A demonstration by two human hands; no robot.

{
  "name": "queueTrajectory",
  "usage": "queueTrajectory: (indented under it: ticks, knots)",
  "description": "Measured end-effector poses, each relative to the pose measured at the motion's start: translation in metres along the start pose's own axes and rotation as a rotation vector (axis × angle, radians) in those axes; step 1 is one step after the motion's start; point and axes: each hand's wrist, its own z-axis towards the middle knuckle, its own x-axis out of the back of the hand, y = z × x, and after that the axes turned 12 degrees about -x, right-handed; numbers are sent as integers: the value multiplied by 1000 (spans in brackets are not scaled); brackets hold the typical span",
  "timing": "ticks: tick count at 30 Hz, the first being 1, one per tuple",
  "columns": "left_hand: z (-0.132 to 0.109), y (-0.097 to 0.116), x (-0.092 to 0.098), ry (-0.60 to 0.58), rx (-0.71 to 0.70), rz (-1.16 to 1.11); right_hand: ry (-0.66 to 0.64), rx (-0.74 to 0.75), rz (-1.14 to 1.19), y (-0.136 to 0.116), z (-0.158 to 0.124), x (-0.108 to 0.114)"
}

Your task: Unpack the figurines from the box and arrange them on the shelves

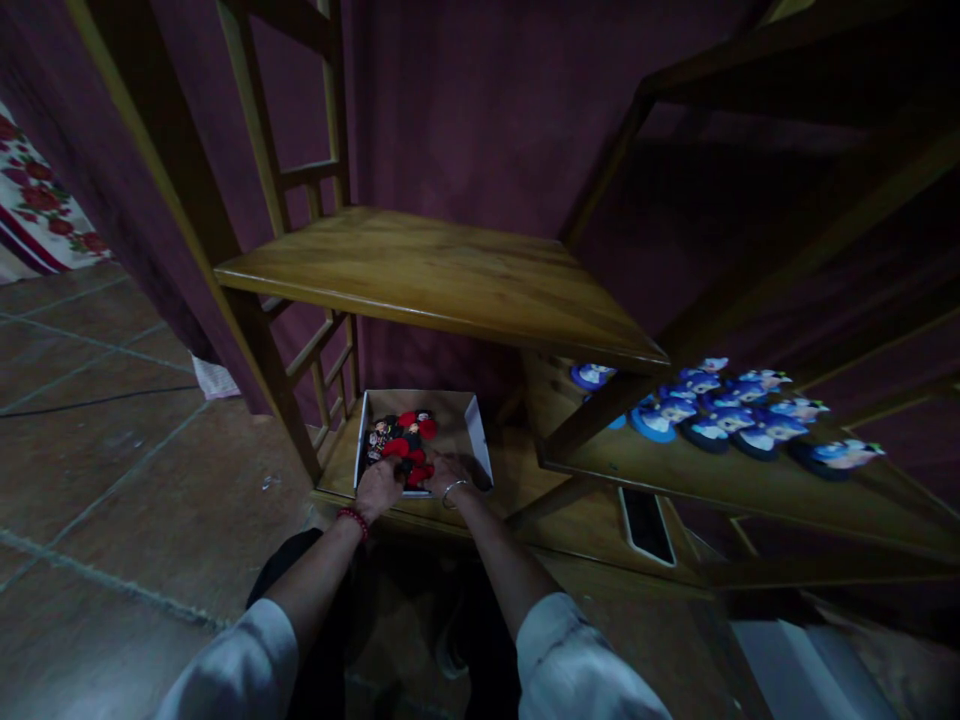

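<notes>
A shallow cardboard box (461, 420) sits on the lowest wooden shelf. Inside it lies a heap of small red, black and white flat figures (403, 443). My left hand (377, 487), with a red bead bracelet on the wrist, rests at the box's near edge, its fingers curled into the heap. My right hand (446, 472), wearing a thin bangle, reaches into the near side of the box beside the left, fingers bent down among the figures. What either hand grips is too dark and small to make out.
An empty middle shelf (450, 275) overhangs the box. To the right, a shelf (750, 480) carries several blue and white flat figures (720, 410). A dark phone (646, 525) lies on the low shelf. Tiled floor (112, 470) spreads left, with a floral cloth (37, 200) beyond.
</notes>
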Motion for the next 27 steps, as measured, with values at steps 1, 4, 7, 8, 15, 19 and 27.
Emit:
queueTrajectory:
  ticks: [1, 4, 7, 8, 15, 19, 27]
  knots:
    - [2, 0, -2, 15, -26, -33, -30, -9, -6, 1, 2, 0]
    - [9, 0, -9, 68, -84, -165, -77, -25, 21, 2, 5, 1]
    - [14, 5, -15, 94, -98, -270, -100, -14, 75, 4, 8, 1]
    - [15, 8, -16, 90, -98, -281, -107, -2, 100, 5, 8, 2]
    - [20, 17, -14, 114, -39, -245, -99, -23, 214, 11, 18, 3]
    - [22, 15, -9, 114, 22, -311, -140, -72, 329, 7, 24, 1]
    - [13, 4, 8, 27, 105, -142, -140, -9, 351, 1, 30, -9]
